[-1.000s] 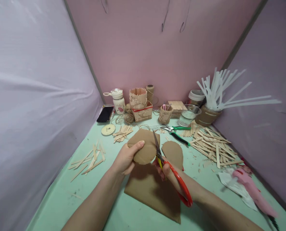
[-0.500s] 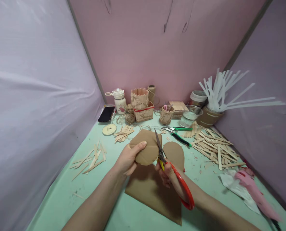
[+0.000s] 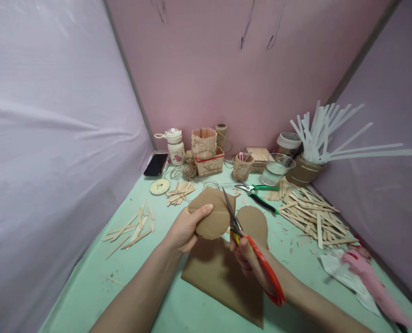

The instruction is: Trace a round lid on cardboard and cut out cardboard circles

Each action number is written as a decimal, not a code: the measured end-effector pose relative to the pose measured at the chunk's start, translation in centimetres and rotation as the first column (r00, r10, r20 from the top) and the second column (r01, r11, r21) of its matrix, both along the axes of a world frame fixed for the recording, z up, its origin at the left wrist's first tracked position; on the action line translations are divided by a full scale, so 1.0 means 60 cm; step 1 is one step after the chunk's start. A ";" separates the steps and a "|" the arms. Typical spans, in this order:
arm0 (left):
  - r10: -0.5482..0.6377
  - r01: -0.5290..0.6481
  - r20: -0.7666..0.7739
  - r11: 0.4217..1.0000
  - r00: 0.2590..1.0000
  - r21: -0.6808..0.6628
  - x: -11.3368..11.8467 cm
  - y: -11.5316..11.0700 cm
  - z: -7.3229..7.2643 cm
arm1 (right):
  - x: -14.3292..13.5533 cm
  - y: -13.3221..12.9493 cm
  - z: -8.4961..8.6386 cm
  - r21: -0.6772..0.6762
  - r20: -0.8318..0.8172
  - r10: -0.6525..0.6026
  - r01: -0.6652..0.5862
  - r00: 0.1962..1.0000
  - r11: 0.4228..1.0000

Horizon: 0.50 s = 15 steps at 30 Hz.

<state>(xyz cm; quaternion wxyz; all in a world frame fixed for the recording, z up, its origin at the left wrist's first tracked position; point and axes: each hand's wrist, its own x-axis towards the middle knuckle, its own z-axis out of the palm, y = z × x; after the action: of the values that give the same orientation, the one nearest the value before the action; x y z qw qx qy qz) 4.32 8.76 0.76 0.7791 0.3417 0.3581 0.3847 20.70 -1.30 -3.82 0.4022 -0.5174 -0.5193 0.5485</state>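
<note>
My left hand (image 3: 189, 224) pinches a piece of brown cardboard (image 3: 214, 217), thumb on top; its lower edge is rounded and its upper edge still has corners. In my right hand (image 3: 245, 254) is a pair of scissors (image 3: 266, 266) with red handles. The dark blades lie at the cardboard's right edge, one of them across its face. A second, rounded piece of cardboard (image 3: 252, 224) lies on the table behind my right hand. Beneath both hands rests a larger cardboard sheet (image 3: 219, 286), partly in shadow.
Green-handled pruning shears (image 3: 261, 196) lie beyond the hands. A heap of wooden sticks (image 3: 313, 217) and a pink glue gun (image 3: 368, 277) are at right. More sticks (image 3: 132, 231) lie left. Along the back stand a bottle (image 3: 175, 148), stick baskets (image 3: 207, 162) and a plastic cup (image 3: 277, 170).
The scissors and my right hand have shifted slightly right and down relative to the cardboard. My left hand keeps its hold. The whole view has shifted a little.
</note>
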 end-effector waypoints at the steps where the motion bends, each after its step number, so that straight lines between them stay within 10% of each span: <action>1: -0.001 0.001 -0.003 1.000 1.000 -0.002 -0.001 0.001 0.001 | 0.001 0.000 0.000 0.005 0.017 -0.003 0.003 1.000 1.000; 15: -0.073 0.075 -0.045 0.996 0.996 0.046 -0.020 0.016 -0.004 | 0.001 0.000 0.025 0.036 0.155 -0.010 0.004 0.988 0.999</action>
<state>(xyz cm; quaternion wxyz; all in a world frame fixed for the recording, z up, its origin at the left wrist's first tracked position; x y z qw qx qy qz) 3.13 9.71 0.51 0.7766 0.3813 0.3525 0.3567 20.76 -1.29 -2.32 0.3714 -0.5532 -0.5570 0.4958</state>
